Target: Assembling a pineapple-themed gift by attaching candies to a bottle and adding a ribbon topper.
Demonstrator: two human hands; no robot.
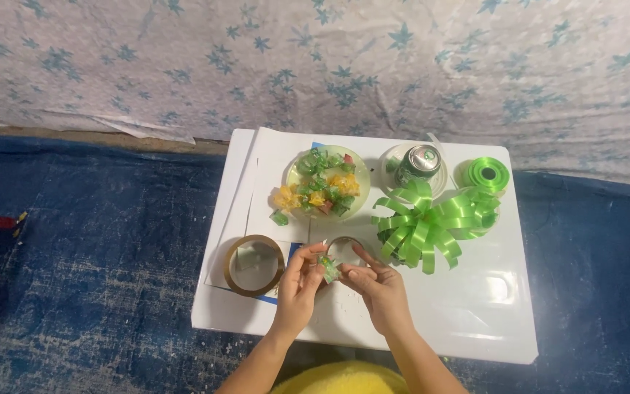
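My left hand [297,286] and my right hand [377,286] meet over the front middle of a low white table [475,321]. Between their fingertips they pinch a small green wrapped candy [327,267]. Just behind the hands lies a brown tape roll [344,244], partly hidden by my fingers. A larger brown tape roll [255,264] lies left of my left hand. A shallow plate [327,182] of green and yellow wrapped candies sits behind.
A looped green ribbon bow [432,222] lies right of the hands. Behind it stand a drink can [418,164] on a white dish and a green ribbon spool [486,175]. Blue tarp [96,255] covers the floor; a patterned cloth [315,66] hangs behind.
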